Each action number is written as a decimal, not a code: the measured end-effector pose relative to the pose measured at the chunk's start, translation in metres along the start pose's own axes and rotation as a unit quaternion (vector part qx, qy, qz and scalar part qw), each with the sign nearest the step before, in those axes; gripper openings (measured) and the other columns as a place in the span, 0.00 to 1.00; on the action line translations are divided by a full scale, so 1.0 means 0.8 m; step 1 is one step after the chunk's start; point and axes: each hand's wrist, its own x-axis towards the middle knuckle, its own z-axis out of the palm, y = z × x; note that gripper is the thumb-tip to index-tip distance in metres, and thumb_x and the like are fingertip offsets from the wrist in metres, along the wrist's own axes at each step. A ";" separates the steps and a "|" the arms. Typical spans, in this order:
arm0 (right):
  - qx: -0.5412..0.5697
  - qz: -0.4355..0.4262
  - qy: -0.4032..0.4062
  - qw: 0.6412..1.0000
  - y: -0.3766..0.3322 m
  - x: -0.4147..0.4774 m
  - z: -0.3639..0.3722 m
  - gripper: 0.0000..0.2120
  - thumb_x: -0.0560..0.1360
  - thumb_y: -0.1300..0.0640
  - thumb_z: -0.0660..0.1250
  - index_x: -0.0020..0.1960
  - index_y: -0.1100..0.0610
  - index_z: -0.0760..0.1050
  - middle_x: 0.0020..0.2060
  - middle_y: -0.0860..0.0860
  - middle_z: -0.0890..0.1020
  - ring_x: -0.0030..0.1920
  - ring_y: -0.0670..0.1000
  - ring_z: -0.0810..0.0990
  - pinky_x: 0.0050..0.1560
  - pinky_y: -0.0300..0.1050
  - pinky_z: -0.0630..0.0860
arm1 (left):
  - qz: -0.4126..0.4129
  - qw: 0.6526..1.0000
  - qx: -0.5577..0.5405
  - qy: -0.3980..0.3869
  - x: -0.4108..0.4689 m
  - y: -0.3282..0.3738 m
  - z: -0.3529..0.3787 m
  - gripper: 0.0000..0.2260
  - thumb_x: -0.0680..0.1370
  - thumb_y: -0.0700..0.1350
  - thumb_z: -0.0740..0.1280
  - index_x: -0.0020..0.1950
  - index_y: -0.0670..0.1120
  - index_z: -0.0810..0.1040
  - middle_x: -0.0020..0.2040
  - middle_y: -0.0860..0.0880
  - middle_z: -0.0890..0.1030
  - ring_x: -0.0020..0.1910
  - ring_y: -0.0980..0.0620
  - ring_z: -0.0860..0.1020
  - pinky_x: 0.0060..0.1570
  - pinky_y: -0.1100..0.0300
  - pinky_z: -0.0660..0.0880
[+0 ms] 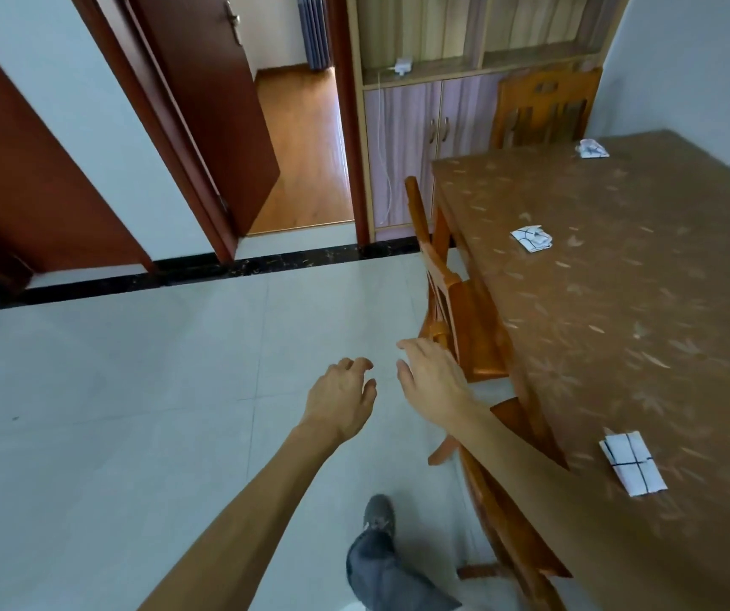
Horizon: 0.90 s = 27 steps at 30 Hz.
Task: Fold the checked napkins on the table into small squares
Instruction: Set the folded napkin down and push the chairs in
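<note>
Room: pale glossy tiled floor (134,390). Table (619,302) stood at right under a brown cover with faded leaf print. Slatted wooden chair (464,310) was tucked against its left edge.

Left hand (343,401) and right hand (431,381) hung over the floor, off the table. Fingers were loosely curled and held nothing. Right hand was just beside the chair back; contact unclear.

Three white, black-lined napkins lay well apart on the table:
- near napkin (632,463): flat folded rectangle
- middle napkin (531,239): small, rumpled
- far napkin (592,149): small, rumpled
</note>
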 end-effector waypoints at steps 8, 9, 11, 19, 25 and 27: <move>0.051 0.052 0.023 0.997 -0.008 0.177 0.008 0.20 0.84 0.52 0.57 0.74 0.56 0.68 0.70 0.53 0.74 0.69 0.53 0.73 0.71 0.46 0.69 | 0.036 0.998 0.039 -0.037 0.175 -0.063 -0.078 0.17 0.84 0.51 0.58 0.72 0.48 0.70 0.65 0.45 0.78 0.62 0.46 0.77 0.59 0.53 0.76; 0.055 0.060 0.027 0.996 -0.006 0.198 0.003 0.20 0.84 0.52 0.57 0.74 0.55 0.68 0.71 0.53 0.74 0.70 0.53 0.73 0.71 0.46 0.68 | 0.039 0.998 0.042 -0.035 0.201 -0.068 -0.089 0.17 0.84 0.51 0.58 0.72 0.48 0.70 0.65 0.45 0.78 0.62 0.46 0.77 0.60 0.53 0.76; 0.054 0.081 0.036 0.995 0.003 0.234 -0.009 0.20 0.84 0.51 0.57 0.74 0.54 0.68 0.71 0.52 0.74 0.70 0.52 0.73 0.72 0.46 0.68 | 0.046 0.998 0.041 -0.028 0.250 -0.074 -0.109 0.17 0.84 0.51 0.58 0.71 0.48 0.71 0.66 0.45 0.78 0.62 0.46 0.77 0.60 0.53 0.75; 0.030 0.187 0.075 0.979 0.083 0.326 -0.042 0.18 0.83 0.46 0.56 0.68 0.53 0.73 0.63 0.50 0.80 0.62 0.51 0.80 0.67 0.48 0.75 | 0.105 0.994 0.023 -0.034 0.414 -0.049 -0.129 0.16 0.84 0.51 0.58 0.71 0.49 0.71 0.68 0.45 0.77 0.63 0.46 0.78 0.63 0.53 0.75; 0.002 0.261 0.091 0.961 0.141 0.371 -0.060 0.16 0.83 0.52 0.56 0.66 0.57 0.72 0.62 0.55 0.78 0.59 0.56 0.77 0.62 0.50 0.73 | 0.190 0.980 -0.003 -0.057 0.543 -0.012 -0.114 0.16 0.84 0.51 0.59 0.70 0.49 0.73 0.67 0.46 0.78 0.64 0.46 0.77 0.63 0.52 0.75; 0.004 0.297 0.121 0.947 0.161 0.391 -0.061 0.18 0.81 0.51 0.54 0.66 0.58 0.73 0.59 0.57 0.79 0.56 0.59 0.78 0.58 0.55 0.75 | 0.229 0.971 -0.022 -0.062 0.591 -0.005 -0.112 0.14 0.83 0.49 0.60 0.68 0.48 0.75 0.63 0.46 0.79 0.62 0.46 0.78 0.62 0.52 0.76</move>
